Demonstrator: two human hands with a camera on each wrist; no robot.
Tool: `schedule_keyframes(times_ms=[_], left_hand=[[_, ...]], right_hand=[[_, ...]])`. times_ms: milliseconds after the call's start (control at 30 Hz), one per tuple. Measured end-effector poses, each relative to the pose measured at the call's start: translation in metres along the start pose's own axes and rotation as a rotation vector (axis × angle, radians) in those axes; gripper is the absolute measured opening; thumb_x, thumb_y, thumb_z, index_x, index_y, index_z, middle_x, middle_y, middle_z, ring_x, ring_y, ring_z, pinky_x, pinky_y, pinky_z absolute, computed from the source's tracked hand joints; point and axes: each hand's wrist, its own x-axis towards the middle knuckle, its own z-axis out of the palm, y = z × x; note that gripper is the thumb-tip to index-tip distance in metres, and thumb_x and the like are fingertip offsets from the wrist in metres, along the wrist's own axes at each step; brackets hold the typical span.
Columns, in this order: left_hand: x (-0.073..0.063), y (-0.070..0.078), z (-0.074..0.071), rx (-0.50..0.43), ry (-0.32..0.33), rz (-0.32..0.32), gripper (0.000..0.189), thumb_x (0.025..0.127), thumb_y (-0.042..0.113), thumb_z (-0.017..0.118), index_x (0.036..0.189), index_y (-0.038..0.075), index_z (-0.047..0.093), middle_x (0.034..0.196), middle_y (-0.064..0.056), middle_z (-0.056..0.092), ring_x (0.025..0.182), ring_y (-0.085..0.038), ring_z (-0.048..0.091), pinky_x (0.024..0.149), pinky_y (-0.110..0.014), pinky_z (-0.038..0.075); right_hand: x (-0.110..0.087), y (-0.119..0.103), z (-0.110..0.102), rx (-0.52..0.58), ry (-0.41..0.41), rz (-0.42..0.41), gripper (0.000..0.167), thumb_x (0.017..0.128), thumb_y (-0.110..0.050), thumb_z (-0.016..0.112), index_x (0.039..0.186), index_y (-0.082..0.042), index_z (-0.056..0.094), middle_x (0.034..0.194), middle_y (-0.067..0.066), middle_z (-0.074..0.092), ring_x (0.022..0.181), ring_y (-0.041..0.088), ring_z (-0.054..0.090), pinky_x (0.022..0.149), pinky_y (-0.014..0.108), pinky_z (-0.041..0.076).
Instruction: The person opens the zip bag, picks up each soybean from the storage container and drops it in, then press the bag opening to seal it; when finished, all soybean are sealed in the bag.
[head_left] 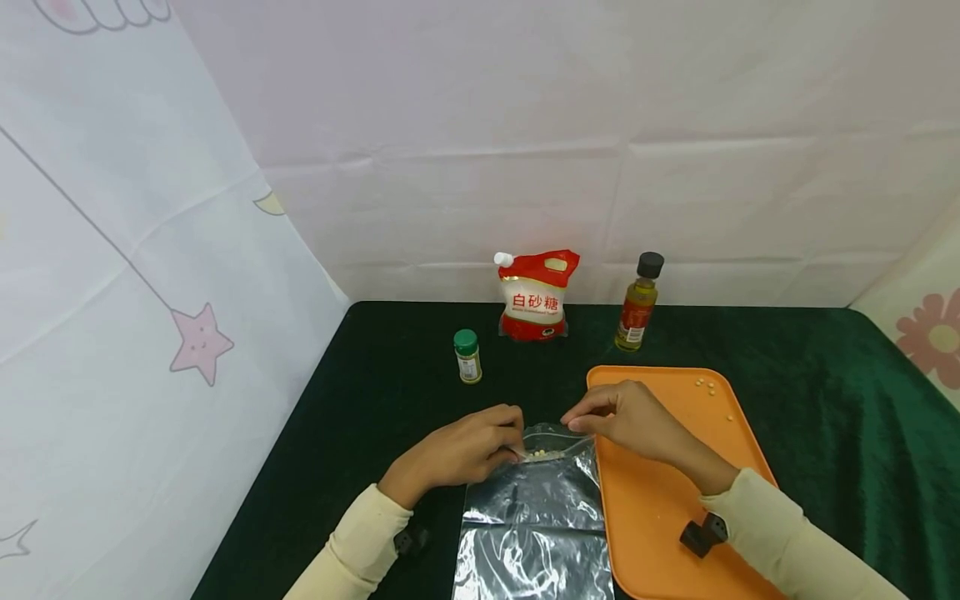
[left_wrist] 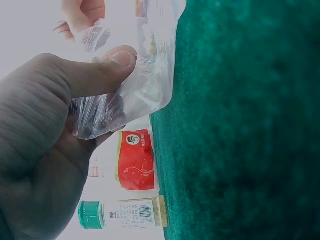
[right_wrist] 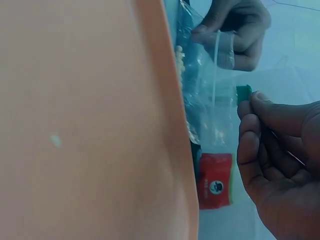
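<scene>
A clear zip-top plastic bag (head_left: 534, 500) lies on the dark green cloth, its mouth parted at the far end. Small pale-yellow beans (head_left: 538, 454) show just inside that mouth. My left hand (head_left: 472, 446) pinches the left corner of the opening, the thumb (left_wrist: 117, 67) pressed on the plastic. Over the right end of the mouth hovers my right hand (head_left: 626, 417), with thumb and fingertips brought together. In the right wrist view, its curled fingers (right_wrist: 250, 142) look apart from the bag, and no thing shows between them.
An orange tray (head_left: 660, 508) lies right of the bag, with several beans (head_left: 705, 384) near its far right corner. Behind stand a green-capped seasoning jar (head_left: 467, 357), a red and white sugar pouch (head_left: 534, 298) and a black-capped oil bottle (head_left: 637, 304). A white cloth wall rises beyond.
</scene>
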Motion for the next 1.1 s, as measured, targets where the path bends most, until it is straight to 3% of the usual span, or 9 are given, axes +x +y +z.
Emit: schedule_keyframes(times_ms=[100, 200, 400, 567, 700, 833, 1000, 1100], left_hand=[[0.000, 0.000, 0.001, 0.004, -0.005, -0.002, 0.005, 0.094, 0.012, 0.072, 0.097, 0.014, 0.076, 0.102, 0.007, 0.054, 0.094, -0.002, 0.048, 0.085, -0.012, 0.045], [0.000, 0.000, 0.000, 0.009, -0.008, 0.001, 0.005, 0.094, 0.012, 0.072, 0.098, 0.014, 0.076, 0.102, 0.007, 0.054, 0.094, -0.002, 0.049, 0.085, -0.012, 0.045], [0.000, 0.000, 0.001, 0.010, -0.009, 0.005, 0.005, 0.094, 0.013, 0.072, 0.098, 0.013, 0.076, 0.102, 0.006, 0.054, 0.095, -0.002, 0.049, 0.086, -0.011, 0.045], [0.000, 0.002, 0.000, 0.010, -0.009, 0.006, 0.005, 0.094, 0.012, 0.072, 0.097, 0.013, 0.076, 0.102, 0.006, 0.054, 0.094, -0.002, 0.049, 0.086, -0.011, 0.045], [-0.001, 0.002, -0.002, 0.007, -0.005, 0.008, 0.005, 0.094, 0.011, 0.073, 0.097, 0.013, 0.076, 0.101, 0.006, 0.054, 0.093, -0.002, 0.048, 0.084, -0.011, 0.045], [0.001, 0.001, -0.002, 0.005, -0.009, 0.011, 0.006, 0.094, 0.011, 0.073, 0.098, 0.014, 0.076, 0.101, 0.006, 0.054, 0.093, -0.002, 0.048, 0.084, -0.010, 0.044], [0.001, 0.001, -0.002, 0.014, -0.013, 0.008, 0.006, 0.094, 0.011, 0.073, 0.098, 0.014, 0.076, 0.102, 0.007, 0.053, 0.093, -0.002, 0.048, 0.084, -0.010, 0.044], [0.001, 0.001, -0.001, 0.014, -0.019, 0.001, 0.006, 0.094, 0.012, 0.072, 0.098, 0.014, 0.076, 0.103, 0.007, 0.053, 0.095, -0.002, 0.049, 0.085, -0.010, 0.044]], right_hand=[[-0.002, 0.000, -0.012, -0.053, 0.053, 0.026, 0.011, 0.094, -0.031, 0.071, 0.100, -0.026, 0.079, 0.096, -0.011, 0.072, 0.086, 0.018, 0.067, 0.074, 0.034, 0.058], [-0.006, 0.001, -0.032, -0.194, 0.136, 0.046, 0.009, 0.095, -0.028, 0.071, 0.101, -0.026, 0.078, 0.096, -0.011, 0.071, 0.090, 0.016, 0.065, 0.080, 0.037, 0.057], [-0.013, 0.018, -0.081, -0.515, 0.230, 0.094, 0.009, 0.096, -0.017, 0.070, 0.100, -0.016, 0.077, 0.092, -0.003, 0.069, 0.081, 0.019, 0.060, 0.073, 0.042, 0.055], [-0.020, 0.042, -0.111, -0.667, 0.161, 0.153, 0.008, 0.095, -0.012, 0.070, 0.097, -0.009, 0.077, 0.091, 0.004, 0.071, 0.073, 0.017, 0.059, 0.064, 0.040, 0.054], [-0.029, 0.055, -0.124, -0.688, 0.041, 0.225, 0.005, 0.093, -0.009, 0.071, 0.091, -0.007, 0.076, 0.083, 0.002, 0.066, 0.063, 0.015, 0.052, 0.055, 0.032, 0.047], [-0.045, 0.058, -0.130, -0.701, -0.042, 0.230, 0.013, 0.090, -0.003, 0.070, 0.080, -0.011, 0.070, 0.073, -0.002, 0.056, 0.058, 0.014, 0.047, 0.052, 0.030, 0.040], [-0.060, 0.060, -0.129, -0.709, -0.037, 0.204, 0.014, 0.088, 0.000, 0.073, 0.079, -0.010, 0.071, 0.078, -0.001, 0.062, 0.062, 0.014, 0.049, 0.054, 0.030, 0.045], [-0.064, 0.064, -0.125, -0.702, -0.008, 0.186, 0.019, 0.086, 0.003, 0.072, 0.075, -0.012, 0.070, 0.073, -0.002, 0.057, 0.060, 0.014, 0.047, 0.052, 0.028, 0.041]])
